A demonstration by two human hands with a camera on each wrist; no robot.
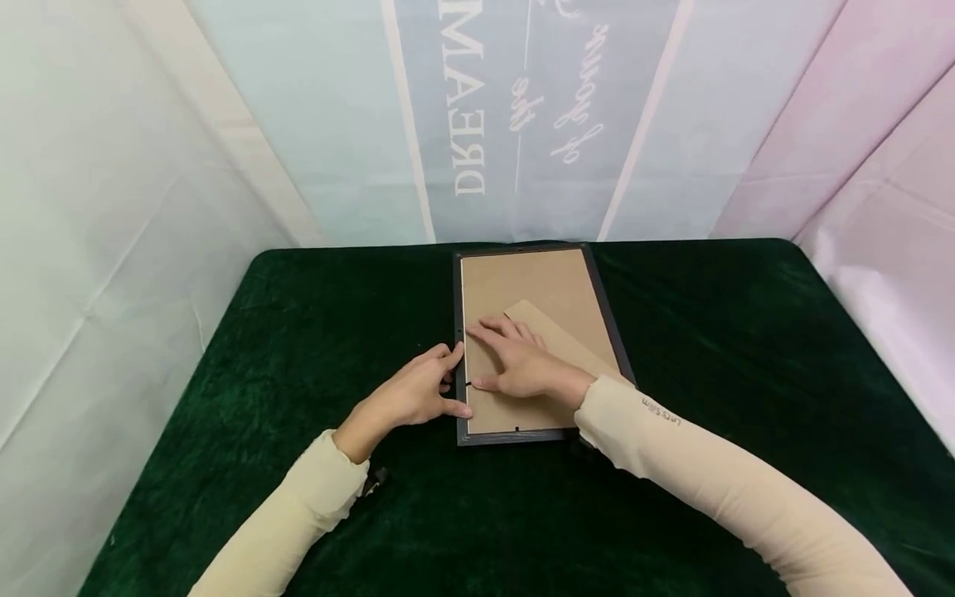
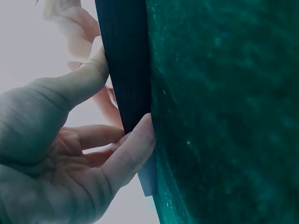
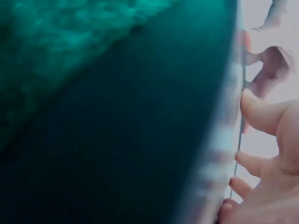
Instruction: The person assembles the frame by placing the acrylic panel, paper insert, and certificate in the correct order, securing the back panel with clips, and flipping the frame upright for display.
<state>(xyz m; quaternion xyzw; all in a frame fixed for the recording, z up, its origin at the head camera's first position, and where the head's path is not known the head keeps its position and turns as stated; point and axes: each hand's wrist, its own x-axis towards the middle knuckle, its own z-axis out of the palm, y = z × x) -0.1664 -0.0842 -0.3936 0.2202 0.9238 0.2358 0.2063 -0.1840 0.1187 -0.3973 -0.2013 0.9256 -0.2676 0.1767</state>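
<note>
A picture frame (image 1: pixel 613 323) with a dark rim lies face down, its brown backing board (image 1: pixel 525 278) upward. A flat brown stand flap (image 1: pixel 555 332) runs slantwise across the board. My right hand (image 1: pixel 525 365) lies over the board with fingers spread, fingertips and thumb at its left edge beside a small black tab (image 1: pixel 468 384). At the frame's left side is my left hand (image 1: pixel 418 390), thumb on the rim near the front corner and another fingertip farther up the same side. In the left wrist view, the left hand's fingers (image 2: pixel 133 151) reach the dark side of the frame.
Dark green velvety cloth (image 1: pixel 313 332) covers the table under the frame. Behind the table hangs a pale backdrop (image 1: pixel 351 108) with lettering, and a white sheet (image 1: pixel 97 274) stands at the left. A small dark object (image 1: pixel 375 481) shows beside the left cuff.
</note>
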